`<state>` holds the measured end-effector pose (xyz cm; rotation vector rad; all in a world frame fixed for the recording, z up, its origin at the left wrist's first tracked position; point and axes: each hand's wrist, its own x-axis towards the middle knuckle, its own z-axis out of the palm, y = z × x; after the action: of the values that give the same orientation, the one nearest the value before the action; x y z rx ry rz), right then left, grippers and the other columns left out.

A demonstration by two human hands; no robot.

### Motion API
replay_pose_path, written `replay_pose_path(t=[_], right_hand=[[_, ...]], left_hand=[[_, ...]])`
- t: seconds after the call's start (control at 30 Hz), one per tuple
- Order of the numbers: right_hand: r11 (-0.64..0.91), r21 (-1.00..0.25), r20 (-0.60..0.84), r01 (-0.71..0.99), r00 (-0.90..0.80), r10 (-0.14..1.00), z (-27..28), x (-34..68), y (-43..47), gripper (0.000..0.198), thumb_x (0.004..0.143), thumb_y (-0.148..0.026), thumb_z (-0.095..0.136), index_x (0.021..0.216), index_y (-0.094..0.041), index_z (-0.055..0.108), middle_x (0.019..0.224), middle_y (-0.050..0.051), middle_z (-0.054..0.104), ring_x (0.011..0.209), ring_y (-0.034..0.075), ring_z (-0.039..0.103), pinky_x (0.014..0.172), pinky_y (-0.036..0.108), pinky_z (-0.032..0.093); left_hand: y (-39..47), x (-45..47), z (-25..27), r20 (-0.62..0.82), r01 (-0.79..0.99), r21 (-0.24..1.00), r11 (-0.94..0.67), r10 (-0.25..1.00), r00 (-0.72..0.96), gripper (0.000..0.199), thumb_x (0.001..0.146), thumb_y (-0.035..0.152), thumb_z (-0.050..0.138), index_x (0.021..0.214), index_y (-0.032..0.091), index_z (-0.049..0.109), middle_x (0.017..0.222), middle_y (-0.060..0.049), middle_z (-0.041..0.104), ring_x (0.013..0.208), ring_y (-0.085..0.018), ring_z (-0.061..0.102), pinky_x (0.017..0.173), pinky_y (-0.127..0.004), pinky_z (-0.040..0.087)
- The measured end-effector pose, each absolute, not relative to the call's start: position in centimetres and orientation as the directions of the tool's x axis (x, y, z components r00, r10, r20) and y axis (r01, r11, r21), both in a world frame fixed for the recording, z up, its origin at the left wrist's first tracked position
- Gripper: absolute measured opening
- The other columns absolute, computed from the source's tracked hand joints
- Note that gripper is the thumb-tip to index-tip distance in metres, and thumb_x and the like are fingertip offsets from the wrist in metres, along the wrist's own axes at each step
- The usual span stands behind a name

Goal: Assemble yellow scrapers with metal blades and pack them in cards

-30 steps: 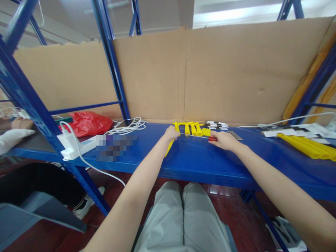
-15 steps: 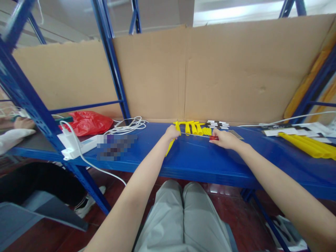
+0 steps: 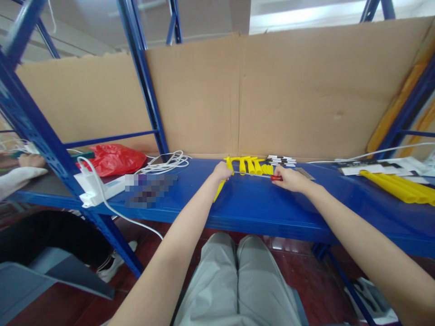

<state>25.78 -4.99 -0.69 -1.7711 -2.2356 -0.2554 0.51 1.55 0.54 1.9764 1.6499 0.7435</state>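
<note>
A: What is the right hand [image 3: 288, 179] gripping?
B: The red-handled screwdriver [image 3: 276, 178], fingers wrapped about its handle. The thin metal shaft points left, toward the other hand.

A: And the left hand [image 3: 222, 172]?
B: Closed around a long, narrow, bright yellow plastic piece [image 3: 219, 193]. One end shows beyond the fist on the far side, the other slants down on the near side. The shaft reaches to the piece just beside the fist; I cannot tell whether its tip sits inside.

A: Where is all this?
B: Over the middle of a glossy blue metal shelf [image 3: 251, 210].

A: What lies closest?
B: Just beyond the shaft, a row of yellow plastic parts [image 3: 252, 166], with a small heap of short yellow pieces [image 3: 268, 170] at its right end. Farther back, a bunch of black-and-white strips [image 3: 281, 161]; past the right hand, a flat greyish-brown plate [image 3: 305, 173].

A: Farther right?
B: Long yellow tubes [image 3: 396, 188] side by side, with flat white-and-black pieces [image 3: 377, 167] behind them.

A: And left?
B: A coiled white cable [image 3: 171, 163], a crumpled red plastic bag [image 3: 115, 160] and, nearer, a white power strip [image 3: 107, 190]. At the far left, well apart, shows a co-worker's hand [image 3: 31, 160] with a white sleeve [image 3: 20, 179].

A: Behind everything?
B: A tall brown cardboard panel [image 3: 299, 95] along the far edge.
</note>
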Motion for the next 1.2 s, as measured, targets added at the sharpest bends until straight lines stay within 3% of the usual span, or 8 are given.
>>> replay_pose_path(t=[0.3, 0.57, 0.77, 0.93, 1.07, 1.2], right_hand=[[0.267, 0.033, 0.338, 0.963, -0.262, 0.904, 0.0, 26.0, -5.4, 0.015, 0.086, -0.034, 0.052, 0.081, -0.023, 0.061, 0.079, 0.005, 0.070, 0.067, 0.017, 0.060, 0.055, 0.025, 0.036], [0.223, -0.062, 0.322, 0.973, -0.192, 0.927, -0.5, 25.9, -4.9, 0.017, 0.077, -0.035, 0.064, 0.085, -0.021, 0.058, 0.072, 0.004, 0.066, 0.060, 0.017, 0.057, 0.052, 0.025, 0.035], [0.235, -0.017, 0.294, 0.972, -0.220, 0.930, -0.1, 25.5, -5.4, 0.015, 0.083, -0.035, 0.056, 0.075, -0.022, 0.055, 0.072, 0.004, 0.065, 0.062, 0.017, 0.057, 0.055, 0.026, 0.034], [0.209, -0.053, 0.252, 0.976, -0.190, 0.949, 0.2, 25.3, -5.6, 0.019, 0.085, -0.038, 0.052, 0.076, -0.021, 0.057, 0.077, 0.006, 0.067, 0.068, 0.018, 0.059, 0.058, 0.026, 0.036], [0.245, -0.078, 0.287, 0.966, -0.214, 0.934, -0.1, 25.6, -5.3, 0.015, 0.078, -0.035, 0.060, 0.081, -0.021, 0.056, 0.080, 0.005, 0.068, 0.067, 0.018, 0.059, 0.057, 0.026, 0.038], [0.265, -0.027, 0.333, 0.964, -0.241, 0.912, -0.4, 26.0, -5.1, 0.010, 0.081, -0.032, 0.056, 0.080, -0.022, 0.056, 0.076, 0.004, 0.067, 0.063, 0.017, 0.058, 0.054, 0.025, 0.036]], left_hand=[[1.5, 0.5, 0.5, 0.119, 0.724, 0.666, -0.179, 0.984, 0.133, 0.015, 0.079, 0.003, 0.055, 0.086, 0.003, 0.068, 0.072, -0.011, 0.070, 0.049, -0.010, 0.057, 0.048, -0.018, 0.043], [1.5, 0.6, 0.4, 0.142, 0.723, 0.666, -0.183, 0.983, 0.118, 0.014, 0.076, 0.001, 0.054, 0.079, 0.003, 0.068, 0.066, -0.009, 0.068, 0.047, -0.011, 0.056, 0.048, -0.019, 0.043], [1.5, 0.5, 0.5, 0.131, 0.719, 0.669, -0.189, 0.982, 0.136, 0.013, 0.077, 0.002, 0.054, 0.075, 0.004, 0.067, 0.061, -0.007, 0.065, 0.045, -0.010, 0.052, 0.047, -0.019, 0.042], [1.6, 0.5, 0.4, 0.135, 0.712, 0.676, -0.189, 0.982, 0.133, 0.012, 0.077, 0.002, 0.054, 0.074, 0.004, 0.066, 0.063, -0.007, 0.065, 0.045, -0.010, 0.053, 0.047, -0.019, 0.042], [1.5, 0.5, 0.5, 0.127, 0.707, 0.682, -0.188, 0.982, 0.139, 0.011, 0.077, 0.002, 0.056, 0.075, 0.005, 0.067, 0.060, -0.006, 0.064, 0.044, -0.009, 0.052, 0.047, -0.019, 0.042], [1.4, 0.5, 0.6, 0.128, 0.707, 0.682, -0.184, 0.983, 0.133, 0.012, 0.077, 0.002, 0.056, 0.076, 0.004, 0.068, 0.060, -0.007, 0.065, 0.045, -0.011, 0.055, 0.049, -0.020, 0.044]])
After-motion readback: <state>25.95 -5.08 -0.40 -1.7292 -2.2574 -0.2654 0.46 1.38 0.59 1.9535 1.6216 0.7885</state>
